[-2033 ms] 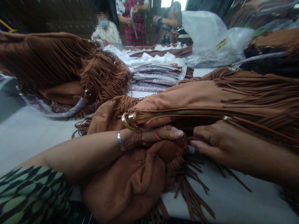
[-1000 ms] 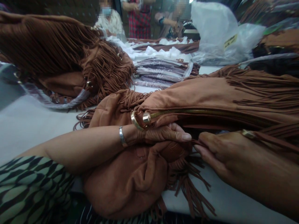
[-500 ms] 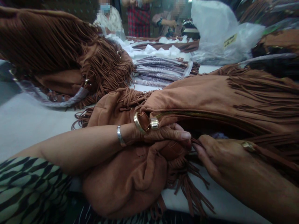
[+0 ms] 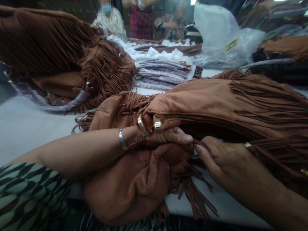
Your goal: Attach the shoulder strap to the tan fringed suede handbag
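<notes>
A brown fringed bag [image 4: 199, 96] lies across the table with its zipper [image 4: 204, 118] open and a gold ring [image 4: 143, 125] at its left end. My left hand [image 4: 166, 136] is closed on the bag's edge just below the ring, thumb on top. Close to its right, my right hand [image 4: 223, 157] pinches a thin brown strap [image 4: 198, 143] that runs toward the left thumb. Its fingertips are partly hidden. Below my left forearm, a soft brown part of the bag [image 4: 130, 189] hangs over the table's front edge.
Another fringed bag [image 4: 48, 41] with a plastic-wrapped handle [image 4: 48, 104] stands at left. Wrapped straps [image 4: 163, 73] are stacked beyond. A large clear plastic bag [image 4: 216, 35] is behind at right. People [image 4: 110, 21] are across the white table [image 4: 36, 128].
The view has shifted slightly. My right hand has moved a little left, closer to my left thumb; both hands keep their hold.
</notes>
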Tool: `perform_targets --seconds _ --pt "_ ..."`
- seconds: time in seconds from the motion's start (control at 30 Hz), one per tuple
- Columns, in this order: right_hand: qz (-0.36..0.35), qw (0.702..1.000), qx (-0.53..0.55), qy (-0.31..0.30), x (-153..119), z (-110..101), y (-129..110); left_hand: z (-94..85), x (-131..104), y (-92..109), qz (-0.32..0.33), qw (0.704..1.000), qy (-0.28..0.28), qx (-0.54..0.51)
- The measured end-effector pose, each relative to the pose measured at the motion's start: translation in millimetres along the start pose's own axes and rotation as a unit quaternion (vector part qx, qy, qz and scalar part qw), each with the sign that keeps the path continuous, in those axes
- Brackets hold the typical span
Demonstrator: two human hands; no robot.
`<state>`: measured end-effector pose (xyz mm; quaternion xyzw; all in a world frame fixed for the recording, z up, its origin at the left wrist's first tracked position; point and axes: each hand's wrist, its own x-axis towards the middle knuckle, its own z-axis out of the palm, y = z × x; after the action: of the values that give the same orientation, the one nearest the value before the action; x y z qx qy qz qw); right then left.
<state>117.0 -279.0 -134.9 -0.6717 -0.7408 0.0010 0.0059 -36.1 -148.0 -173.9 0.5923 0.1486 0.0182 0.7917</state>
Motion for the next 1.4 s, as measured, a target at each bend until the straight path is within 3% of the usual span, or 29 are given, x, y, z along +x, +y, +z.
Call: perform_targets --seconds 0.17,0.3,0.37,0.53,0.63,0.73,0.87,1.0,1.13,1.3,1.4 --pt "-0.038 0.998 0.012 0.045 2.2 -10.4 0.3 -6.1 5.1 -12.0 -0.008 0.996 -0.082 -0.026" --pt "0.005 0.992 0.103 0.069 4.1 -17.3 4.5 -4.8 0.4 -8.6 -0.022 0.996 -0.062 -0.053" --pt "0.039 0.976 0.211 0.034 5.9 -16.6 5.4 -2.9 -3.2 -5.1 -0.018 0.997 -0.052 -0.055" --pt "0.08 0.861 0.499 -0.062 16.0 -7.4 7.8 8.9 -7.0 1.6 0.001 0.998 -0.024 -0.061" --pt "0.119 0.795 0.588 -0.089 25.5 -1.5 13.9 21.5 -9.4 8.2 0.004 0.991 0.116 0.066" --pt "0.152 0.758 0.625 -0.108 32.3 -0.3 17.6 40.1 -21.3 16.3 0.019 0.934 0.281 0.22" --pt "0.145 0.762 0.627 -0.078 29.7 -8.4 6.7 79.7 -42.7 17.1 0.031 0.833 0.371 0.41" --pt "0.139 0.763 0.631 -0.005 18.4 -13.8 -11.1 115.0 -38.6 2.1 0.002 0.724 0.464 0.511" --pt "0.13 0.739 0.66 0.031 9.3 -9.0 -17.8 124.9 -18.9 -13.1 -0.021 0.69 0.48 0.541" --pt "0.134 0.715 0.682 0.074 4.6 -5.6 -15.0 120.6 -2.5 -21.4 0.03 0.66 0.501 0.558" --pt "0.135 0.697 0.702 0.059 5.2 -9.4 -12.7 108.8 -3.8 -21.8 0.074 0.658 0.491 0.566"
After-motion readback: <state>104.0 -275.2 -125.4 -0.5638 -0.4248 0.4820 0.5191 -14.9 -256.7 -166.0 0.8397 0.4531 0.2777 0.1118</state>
